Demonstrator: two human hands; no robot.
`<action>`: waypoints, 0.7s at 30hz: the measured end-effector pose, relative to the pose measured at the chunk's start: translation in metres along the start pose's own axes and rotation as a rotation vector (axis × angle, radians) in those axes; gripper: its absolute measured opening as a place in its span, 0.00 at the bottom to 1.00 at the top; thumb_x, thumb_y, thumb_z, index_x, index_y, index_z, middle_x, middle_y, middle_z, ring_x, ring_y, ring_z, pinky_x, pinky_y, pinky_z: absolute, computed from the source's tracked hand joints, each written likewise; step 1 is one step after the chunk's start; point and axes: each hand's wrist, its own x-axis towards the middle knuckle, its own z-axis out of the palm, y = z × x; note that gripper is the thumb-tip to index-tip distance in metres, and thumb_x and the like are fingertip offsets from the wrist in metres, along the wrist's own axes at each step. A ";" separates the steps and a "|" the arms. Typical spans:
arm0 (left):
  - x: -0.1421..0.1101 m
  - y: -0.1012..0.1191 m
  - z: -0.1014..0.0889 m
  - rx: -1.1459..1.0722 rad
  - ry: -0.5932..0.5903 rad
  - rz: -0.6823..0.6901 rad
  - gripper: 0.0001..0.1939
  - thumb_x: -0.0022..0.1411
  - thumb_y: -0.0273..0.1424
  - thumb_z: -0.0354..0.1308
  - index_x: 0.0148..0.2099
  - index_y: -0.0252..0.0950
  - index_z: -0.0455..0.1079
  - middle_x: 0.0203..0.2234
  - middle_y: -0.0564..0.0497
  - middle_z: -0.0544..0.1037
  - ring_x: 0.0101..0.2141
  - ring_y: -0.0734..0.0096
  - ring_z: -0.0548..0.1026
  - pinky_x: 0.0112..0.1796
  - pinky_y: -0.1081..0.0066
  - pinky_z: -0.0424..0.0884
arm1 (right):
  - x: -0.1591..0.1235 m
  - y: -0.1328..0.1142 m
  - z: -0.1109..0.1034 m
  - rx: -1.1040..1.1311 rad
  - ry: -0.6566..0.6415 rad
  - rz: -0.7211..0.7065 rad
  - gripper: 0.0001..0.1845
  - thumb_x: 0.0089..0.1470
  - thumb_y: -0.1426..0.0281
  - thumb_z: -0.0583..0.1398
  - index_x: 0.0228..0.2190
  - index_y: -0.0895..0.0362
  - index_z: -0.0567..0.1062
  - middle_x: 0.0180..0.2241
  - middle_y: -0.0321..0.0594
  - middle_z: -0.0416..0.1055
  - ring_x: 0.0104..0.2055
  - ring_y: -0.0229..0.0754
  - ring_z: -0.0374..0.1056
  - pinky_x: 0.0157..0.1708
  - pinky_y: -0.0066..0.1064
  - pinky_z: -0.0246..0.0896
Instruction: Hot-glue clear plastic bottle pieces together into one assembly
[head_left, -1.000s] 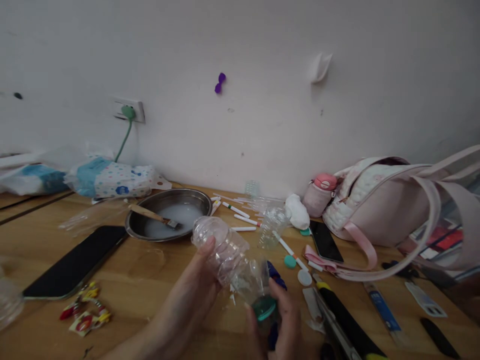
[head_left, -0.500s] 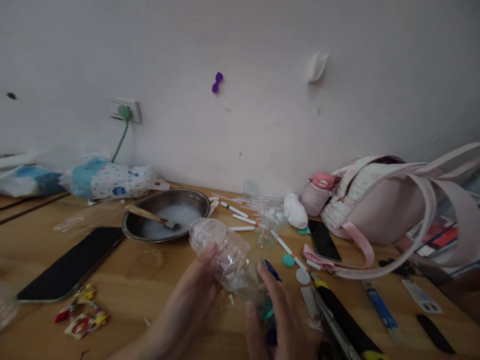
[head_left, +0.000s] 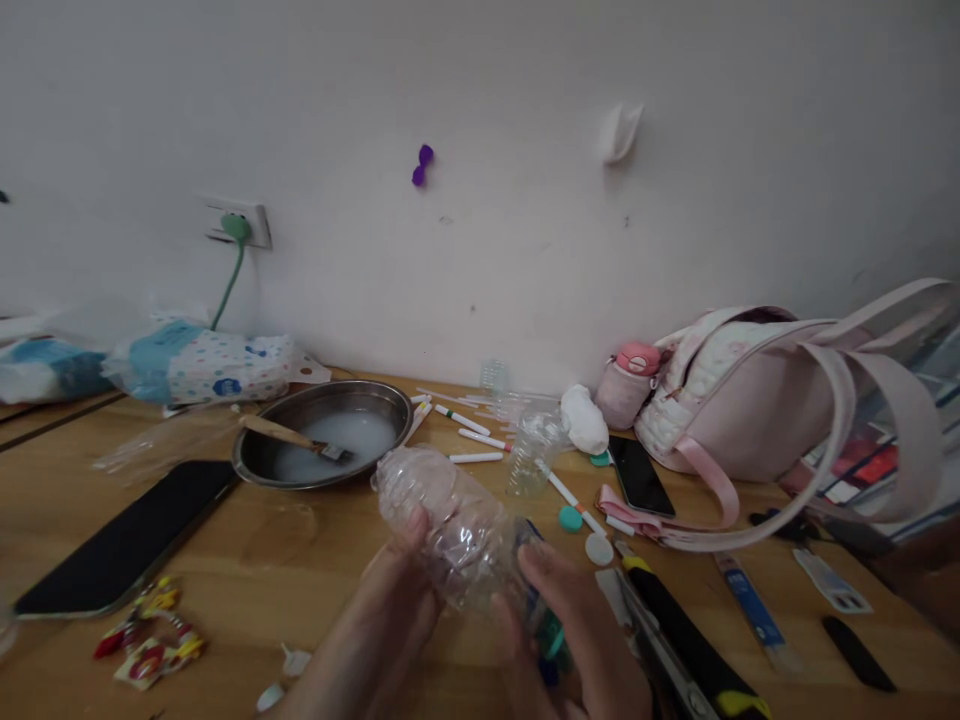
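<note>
Bottle [head_left: 465,530]: clear plastic, glossy, ridged. Bowl [head_left: 324,434], near wall [head_left: 480,250]: shiny smooth metal. Brush handle [head_left: 276,430]: matt wood. Table [head_left: 330,560]: smooth wood, light sheen. Wall: matt, marked.

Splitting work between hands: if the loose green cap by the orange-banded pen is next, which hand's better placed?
Probably the right hand: it's nearer the green cap, though its fingers are on the clear bottle. The left hand grips the bottle farther away, so it could keep holding.
</note>
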 end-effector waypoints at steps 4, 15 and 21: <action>0.000 -0.002 0.002 -0.015 -0.007 0.007 0.17 0.64 0.42 0.54 0.44 0.39 0.77 0.42 0.51 0.82 0.50 0.58 0.73 0.57 0.64 0.58 | -0.002 -0.002 -0.001 -0.068 -0.016 -0.032 0.14 0.54 0.71 0.59 0.45 0.54 0.72 0.42 0.46 0.75 0.41 0.45 0.74 0.35 0.28 0.73; 0.001 -0.005 -0.004 -0.072 -0.058 -0.016 0.14 0.60 0.41 0.60 0.44 0.41 0.78 0.46 0.50 0.80 0.58 0.56 0.64 0.61 0.61 0.49 | 0.002 -0.012 -0.004 -0.071 -0.045 0.020 0.20 0.52 0.76 0.58 0.48 0.57 0.69 0.37 0.46 0.73 0.37 0.43 0.74 0.33 0.27 0.73; -0.001 -0.002 -0.004 -0.039 -0.041 -0.019 0.15 0.61 0.42 0.58 0.44 0.40 0.77 0.49 0.49 0.78 0.58 0.53 0.64 0.60 0.58 0.49 | -0.001 -0.010 -0.002 -0.112 -0.057 0.011 0.12 0.63 0.64 0.51 0.45 0.53 0.69 0.38 0.44 0.68 0.36 0.37 0.74 0.31 0.21 0.70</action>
